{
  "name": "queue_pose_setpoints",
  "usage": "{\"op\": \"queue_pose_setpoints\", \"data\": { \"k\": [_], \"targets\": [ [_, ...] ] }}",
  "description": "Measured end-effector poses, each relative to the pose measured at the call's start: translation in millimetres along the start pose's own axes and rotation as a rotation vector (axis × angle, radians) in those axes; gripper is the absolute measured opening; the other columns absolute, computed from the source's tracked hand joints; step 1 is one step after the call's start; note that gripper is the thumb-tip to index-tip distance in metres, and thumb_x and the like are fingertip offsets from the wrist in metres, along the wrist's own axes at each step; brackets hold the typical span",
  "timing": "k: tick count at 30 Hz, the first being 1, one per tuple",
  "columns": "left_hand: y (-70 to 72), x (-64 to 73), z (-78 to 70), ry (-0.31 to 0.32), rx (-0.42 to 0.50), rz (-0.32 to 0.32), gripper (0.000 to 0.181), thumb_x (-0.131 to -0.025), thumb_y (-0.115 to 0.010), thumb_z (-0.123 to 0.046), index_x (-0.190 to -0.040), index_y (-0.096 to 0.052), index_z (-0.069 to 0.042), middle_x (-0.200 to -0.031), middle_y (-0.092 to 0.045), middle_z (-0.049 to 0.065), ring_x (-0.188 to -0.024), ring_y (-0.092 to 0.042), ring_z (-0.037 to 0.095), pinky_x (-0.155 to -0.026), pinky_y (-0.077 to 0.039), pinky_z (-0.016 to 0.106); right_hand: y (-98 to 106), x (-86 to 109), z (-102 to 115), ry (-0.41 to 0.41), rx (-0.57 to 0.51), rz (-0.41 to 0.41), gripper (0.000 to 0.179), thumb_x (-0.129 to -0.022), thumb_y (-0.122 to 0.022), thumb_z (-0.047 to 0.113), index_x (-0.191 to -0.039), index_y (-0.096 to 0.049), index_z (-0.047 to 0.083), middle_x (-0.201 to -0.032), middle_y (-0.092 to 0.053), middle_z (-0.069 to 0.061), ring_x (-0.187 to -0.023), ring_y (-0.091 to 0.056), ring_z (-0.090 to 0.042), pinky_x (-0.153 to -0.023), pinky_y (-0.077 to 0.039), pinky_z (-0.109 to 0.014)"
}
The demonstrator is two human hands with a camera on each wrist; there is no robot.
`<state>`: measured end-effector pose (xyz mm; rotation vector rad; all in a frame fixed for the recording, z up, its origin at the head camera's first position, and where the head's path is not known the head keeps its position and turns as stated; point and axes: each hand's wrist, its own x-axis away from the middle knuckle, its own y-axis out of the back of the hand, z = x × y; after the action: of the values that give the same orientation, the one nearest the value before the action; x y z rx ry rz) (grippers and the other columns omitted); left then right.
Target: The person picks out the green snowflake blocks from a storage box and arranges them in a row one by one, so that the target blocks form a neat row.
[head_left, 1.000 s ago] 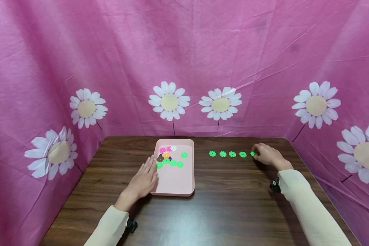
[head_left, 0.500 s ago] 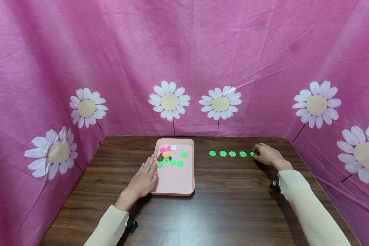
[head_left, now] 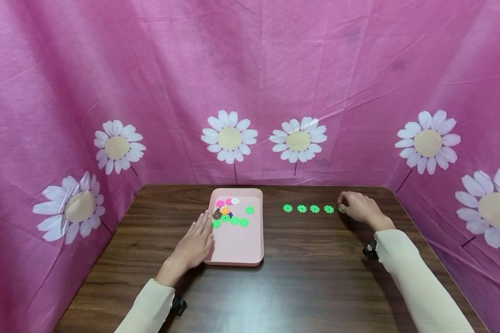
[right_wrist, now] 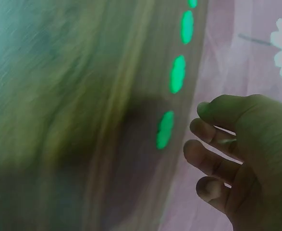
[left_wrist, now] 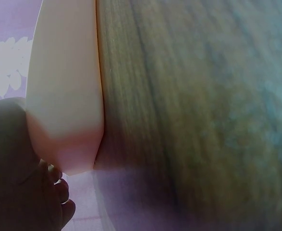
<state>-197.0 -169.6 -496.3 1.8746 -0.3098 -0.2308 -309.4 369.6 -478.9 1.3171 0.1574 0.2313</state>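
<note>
My left hand (head_left: 193, 243) lies with straight fingers along the left rim of a pink tray (head_left: 237, 247); in the left wrist view it touches the tray's side wall (left_wrist: 66, 91). Several green flower-shaped discs (head_left: 314, 209) form a row on the table, right of the tray. At the row's right end my right hand (head_left: 360, 206) hovers over the last disc, which its fingers mostly hide in the head view. The right wrist view shows loosely bent fingers (right_wrist: 210, 156) with nothing between them, apart from the nearest green disc (right_wrist: 165, 130).
Inside the tray lie more flower discs: several green ones (head_left: 234, 220), an orange one (head_left: 225, 210), a brown one (head_left: 217, 214), pink ones (head_left: 220, 203) and a white one (head_left: 235, 200). A pink curtain (head_left: 250, 83) with printed daisies surrounds the brown wooden table (head_left: 300, 286).
My right hand has let go of the last green disc in the row and lifted slightly, shifting a little left. The left hand and the tray stay as they were.
</note>
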Motion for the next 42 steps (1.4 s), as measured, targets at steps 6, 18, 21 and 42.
{"op": "queue_pose_setpoints", "data": {
  "k": [6, 18, 21, 42],
  "targets": [
    [0.0, 0.2, -0.3, 0.001, 0.007, -0.009, 0.062, -0.114, -0.041, -0.021, -0.164, -0.024, 0.011, -0.177, -0.016, 0.025, -0.165, -0.018, 0.042, -0.134, -0.022, 0.058, 13.2, -8.4, 26.9, 0.051, 0.027, -0.03, 0.006, -0.102, -0.067, 0.019, -0.099, -0.071, 0.016, -0.093, -0.072, -0.002, -0.078, -0.064, -0.019, -0.067, -0.055, -0.048],
    [0.5, -1.1, 1.0, -0.003, -0.006, -0.01, 0.062, -0.113, -0.041, -0.021, -0.164, -0.025, 0.011, -0.176, -0.017, 0.026, -0.164, -0.019, 0.043, -0.134, -0.023, 0.058, 28.4, -25.2, 93.3, 0.185, 0.065, -0.07, 0.004, -0.1, -0.07, 0.019, -0.098, -0.072, 0.016, -0.087, -0.07, 0.003, -0.071, -0.059, -0.015, -0.062, -0.052, -0.04],
    [0.3, -0.9, 1.7, -0.001, -0.006, -0.009, 0.062, -0.114, -0.041, -0.021, -0.164, -0.025, 0.011, -0.176, -0.017, 0.025, -0.165, -0.019, 0.042, -0.134, -0.023, 0.057, 30.5, -28.5, 114.6, 0.233, 0.063, -0.073, 0.004, -0.099, -0.071, 0.018, -0.095, -0.071, 0.017, -0.085, -0.069, 0.004, -0.07, -0.058, -0.014, -0.061, -0.05, -0.038],
    [-0.5, 0.0, 0.9, 0.001, 0.005, -0.012, 0.062, -0.114, -0.041, -0.022, -0.164, -0.025, 0.011, -0.177, -0.016, 0.025, -0.164, -0.019, 0.043, -0.134, -0.023, 0.057, 7.7, -58.0, 269.2, 0.543, 0.097, 0.004, 0.014, -0.1, -0.071, 0.017, -0.087, -0.067, 0.021, -0.079, -0.062, 0.01, -0.068, -0.052, -0.009, -0.059, -0.041, -0.026]
  ]
}}
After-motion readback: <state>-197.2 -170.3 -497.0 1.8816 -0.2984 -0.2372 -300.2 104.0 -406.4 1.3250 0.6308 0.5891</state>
